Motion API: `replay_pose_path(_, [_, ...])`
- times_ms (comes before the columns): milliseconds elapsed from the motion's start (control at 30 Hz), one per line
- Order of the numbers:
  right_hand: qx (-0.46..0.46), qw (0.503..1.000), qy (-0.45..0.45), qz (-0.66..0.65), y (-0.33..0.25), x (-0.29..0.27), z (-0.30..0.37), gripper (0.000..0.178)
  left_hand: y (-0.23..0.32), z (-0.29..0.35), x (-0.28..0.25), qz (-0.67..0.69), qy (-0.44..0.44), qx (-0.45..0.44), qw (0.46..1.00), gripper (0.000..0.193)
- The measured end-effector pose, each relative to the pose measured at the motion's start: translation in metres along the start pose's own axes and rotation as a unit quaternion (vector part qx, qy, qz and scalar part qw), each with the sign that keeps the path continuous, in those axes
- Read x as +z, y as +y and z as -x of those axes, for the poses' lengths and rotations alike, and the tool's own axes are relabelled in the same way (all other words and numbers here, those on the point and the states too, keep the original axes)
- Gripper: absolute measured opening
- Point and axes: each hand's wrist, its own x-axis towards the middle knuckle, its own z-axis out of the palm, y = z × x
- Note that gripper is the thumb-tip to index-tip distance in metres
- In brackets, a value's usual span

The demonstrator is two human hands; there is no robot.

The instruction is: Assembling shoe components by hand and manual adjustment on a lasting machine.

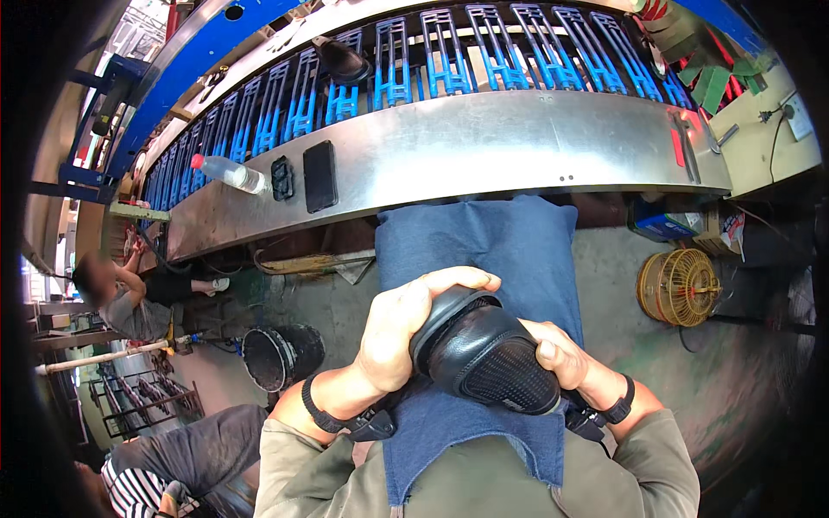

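A black leather shoe [484,350] with a perforated panel is held above my lap, over the blue apron [475,246]. My left hand [401,324] wraps round its left side, with the thumb and fingers along the upper edge near the opening. From the other side my right hand [560,352] is closed on the shoe; part of its fingers is hidden behind the shoe. Black straps with small devices circle both wrists. Another black shoe [341,62] rests on the blue slatted conveyor [393,69] beyond the metal ledge.
On the metal ledge [484,142] lie a clear bottle [229,173] with a red cap, a small black case [282,179], a black phone [319,177] and a red strip [677,148]. A black bucket [276,356] and a yellow fan [678,287] stand on the floor. Two people are at the left.
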Motion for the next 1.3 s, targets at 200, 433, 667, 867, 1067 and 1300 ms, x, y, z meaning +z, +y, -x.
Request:
replay_pose_path(200, [-0.002, 1.000, 0.004, -0.002, 0.002, -0.004, -0.001, 0.074, 0.003, -0.005, 0.004, -0.062, 0.019, -0.003, 0.998, 0.066])
replay_pose_path(433, [-0.014, 1.000, 0.015, 0.000, 0.001, -0.002, -0.004, 0.073, 0.000, -0.002, -0.002, -0.031, -0.005, 0.020, 0.999, 0.062])
replay_pose_path(667, [-0.002, 1.000, 0.003, 0.008, 0.006, -0.004, -0.004, 0.070, -0.001, 0.001, -0.003, -0.060, -0.014, 0.032, 0.998, 0.062])
replay_pose_path(867, [0.007, 1.000, 0.005, 0.029, -0.002, -0.004, -0.003, 0.079, 0.003, 0.001, 0.006, -0.092, 0.007, -0.011, 0.996, 0.071])
replay_pose_path(1067, [0.022, 0.999, -0.005, 0.031, 0.006, -0.009, 0.003, 0.077, 0.003, 0.005, 0.008, -0.113, -0.001, -0.007, 0.994, 0.073])
replay_pose_path(1300, [-0.004, 1.000, -0.011, -0.010, 0.004, -0.004, 0.004, 0.068, 0.000, 0.021, 0.012, -0.110, -0.030, -0.010, 0.993, 0.066])
